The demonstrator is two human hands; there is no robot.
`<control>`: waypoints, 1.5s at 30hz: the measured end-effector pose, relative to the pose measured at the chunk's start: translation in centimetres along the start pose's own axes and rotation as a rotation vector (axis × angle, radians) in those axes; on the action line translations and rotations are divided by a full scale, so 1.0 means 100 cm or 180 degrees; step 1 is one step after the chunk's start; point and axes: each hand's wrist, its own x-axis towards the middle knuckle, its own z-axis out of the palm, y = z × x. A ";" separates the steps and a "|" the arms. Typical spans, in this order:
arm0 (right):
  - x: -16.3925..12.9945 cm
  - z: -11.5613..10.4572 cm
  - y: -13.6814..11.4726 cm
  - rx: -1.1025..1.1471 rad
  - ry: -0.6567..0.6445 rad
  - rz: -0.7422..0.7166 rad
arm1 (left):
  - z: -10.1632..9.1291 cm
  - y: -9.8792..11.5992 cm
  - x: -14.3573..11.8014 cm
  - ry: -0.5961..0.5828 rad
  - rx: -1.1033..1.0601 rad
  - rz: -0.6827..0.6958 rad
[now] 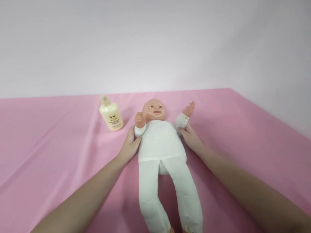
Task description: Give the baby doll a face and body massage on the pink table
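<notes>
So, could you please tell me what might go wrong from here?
The bottle stands close to the left hand, so an outward swing might knock it over.
The left hand and right hand are at the doll's arms, neither at its head, so lifting it that way could strain the arms.
The pink cloth has creases and might bunch if the doll is dragged.

Left grip (130,145): bare human hand, I'm seeing it smooth-backed and slender.
Right grip (191,138): bare too, and there's a slim thumb (182,131) on my feed.
Left forearm (78,200): bare, long, tapering smoothly, a faint crease low down.
Right forearm (241,181): bare as well, broadening, blurred at my view's lower edge.
</notes>
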 end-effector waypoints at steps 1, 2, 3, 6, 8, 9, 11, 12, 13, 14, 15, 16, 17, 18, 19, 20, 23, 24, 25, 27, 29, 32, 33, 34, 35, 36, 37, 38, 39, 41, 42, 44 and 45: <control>0.000 0.000 -0.001 -0.0003 0.0002 0.0003 | 0.000 -0.001 0.000 -0.0001 0.0012 0.0000; 0.000 0.000 -0.001 -0.0014 0.0001 0.0008 | 0.000 -0.001 0.000 -0.0006 0.0021 0.0001; -0.001 0.000 -0.002 -0.0027 0.0004 0.0014 | -0.001 -0.002 0.001 -0.0010 0.0028 0.0004; -0.002 0.001 -0.005 -0.0061 0.0019 0.0038 | -0.001 -0.004 0.001 -0.0012 0.0028 0.0015; -0.003 0.001 -0.007 -0.0068 0.0018 0.0031 | -0.001 -0.004 0.000 0.0004 0.0023 -0.0001; -0.003 0.001 -0.008 -0.0069 0.0015 0.0024 | -0.001 -0.004 0.000 0.0011 0.0017 -0.0011; -0.003 0.001 -0.009 -0.0076 -0.0001 0.0028 | -0.001 -0.002 0.000 0.0007 -0.0011 -0.0011; -0.004 0.001 -0.009 -0.0077 0.0001 0.0045 | -0.001 -0.002 0.000 0.0000 -0.0027 -0.0002; -0.004 0.001 -0.009 -0.0076 0.0012 0.0071 | -0.001 -0.002 0.000 -0.0003 -0.0036 0.0010; -0.004 0.001 -0.009 -0.0073 0.0016 0.0099 | -0.001 -0.002 0.000 -0.0002 -0.0036 0.0021; -0.004 0.001 -0.008 -0.0071 0.0027 0.0120 | -0.001 -0.003 0.001 0.0000 -0.0027 0.0026; -0.004 0.001 -0.008 -0.0068 0.0036 0.0127 | -0.002 -0.004 0.001 0.0004 -0.0012 0.0025; -0.004 0.001 -0.007 -0.0064 0.0032 0.0113 | -0.002 -0.005 0.001 0.0012 0.0002 0.0023; -0.004 0.001 -0.006 -0.0058 0.0022 0.0083 | -0.002 -0.006 0.001 0.0017 0.0010 0.0020; -0.004 0.001 -0.005 -0.0046 0.0013 0.0050 | -0.002 -0.007 0.001 0.0018 0.0011 0.0020; -0.004 0.001 -0.004 -0.0033 0.0000 0.0024 | -0.002 -0.007 0.001 0.0018 0.0007 0.0022; -0.003 0.000 -0.002 -0.0008 -0.0002 0.0003 | -0.002 -0.007 0.001 -0.0001 -0.0023 0.0037; -0.003 0.000 -0.002 -0.0008 0.0005 0.0011 | -0.002 -0.006 0.001 -0.0005 -0.0025 0.0038; -0.003 0.000 -0.003 -0.0012 0.0009 0.0018 | -0.002 -0.006 0.001 -0.0005 -0.0022 0.0033; -0.003 0.000 -0.005 -0.0019 -0.0003 0.0035 | -0.002 -0.004 0.000 0.0003 -0.0017 0.0007; -0.004 0.000 -0.007 -0.0009 -0.0034 0.0037 | -0.001 -0.002 0.000 0.0009 -0.0023 -0.0016; -0.006 0.001 -0.010 0.0013 -0.0039 0.0015 | -0.001 0.000 0.000 0.0011 -0.0030 -0.0013; -0.006 0.001 -0.010 0.0010 -0.0034 0.0010 | -0.001 0.000 0.000 0.0013 -0.0027 -0.0012; -0.006 0.001 -0.010 -0.0004 -0.0025 0.0007 | -0.001 0.000 0.000 0.0011 -0.0026 -0.0018; -0.006 0.001 -0.009 -0.0021 -0.0016 0.0000 | -0.001 0.000 0.000 0.0012 -0.0029 -0.0027; -0.005 0.001 -0.007 -0.0035 -0.0015 -0.0014 | -0.001 -0.001 0.000 0.0010 -0.0037 -0.0038; -0.004 0.000 -0.006 -0.0046 -0.0026 -0.0024 | -0.001 -0.001 0.000 0.0010 -0.0049 -0.0039; -0.004 0.000 -0.004 -0.0048 -0.0027 -0.0033 | -0.001 -0.002 0.000 0.0010 -0.0062 -0.0032; -0.003 0.000 -0.003 -0.0043 -0.0040 -0.0040 | -0.001 -0.002 0.000 0.0011 -0.0069 -0.0020; -0.001 0.000 -0.001 -0.0029 -0.0038 -0.0047 | -0.002 -0.002 0.000 0.0007 -0.0061 0.0004; -0.001 0.000 0.000 -0.0029 -0.0024 -0.0045 | -0.002 -0.002 0.000 0.0004 -0.0044 0.0011; -0.001 0.000 -0.001 -0.0034 -0.0016 -0.0049 | -0.002 -0.002 0.000 0.0019 0.0007 0.0019; -0.001 0.000 -0.002 -0.0041 -0.0016 -0.0055 | -0.002 -0.002 0.000 0.0028 0.0026 0.0029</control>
